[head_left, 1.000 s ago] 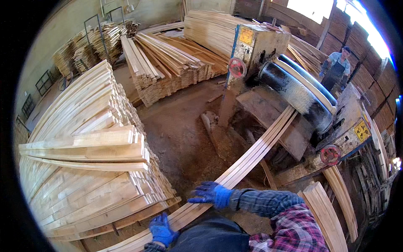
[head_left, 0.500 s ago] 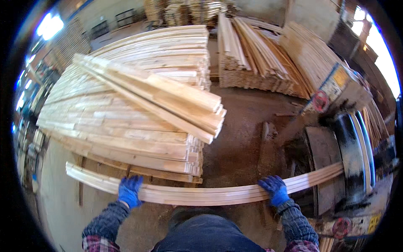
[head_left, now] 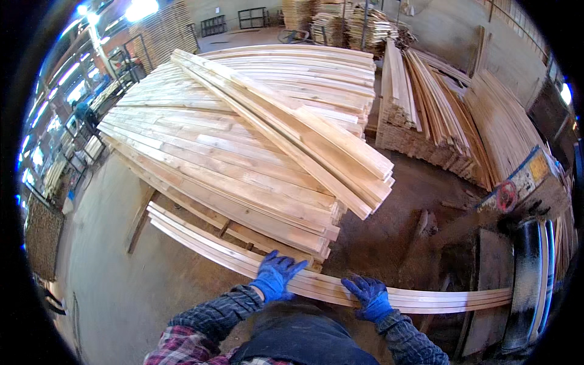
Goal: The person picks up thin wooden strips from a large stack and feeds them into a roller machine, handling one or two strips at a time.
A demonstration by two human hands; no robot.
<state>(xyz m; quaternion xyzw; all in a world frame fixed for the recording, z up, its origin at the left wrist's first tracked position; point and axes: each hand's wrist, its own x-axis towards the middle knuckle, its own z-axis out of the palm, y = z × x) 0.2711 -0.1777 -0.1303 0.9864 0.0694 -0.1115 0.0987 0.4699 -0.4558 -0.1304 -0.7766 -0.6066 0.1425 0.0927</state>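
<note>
We've got both hands clamped on the long boards [head_left: 340,289] — left hand [head_left: 275,274], right hand [head_left: 370,297] — held just below the big lumber stack [head_left: 243,158], not yet laid on top; stacking approx. half done.

The planks [head_left: 316,286] run under both gloves, so the wood beneath the left hand [head_left: 277,275] and right hand [head_left: 370,296] is hidden, as are the palms. Their right end passes behind the machine [head_left: 529,286], itself cut off by the dark rim. The stack [head_left: 243,152] hides its supports. A person [head_left: 82,112] at far left is too small to make out.
</note>
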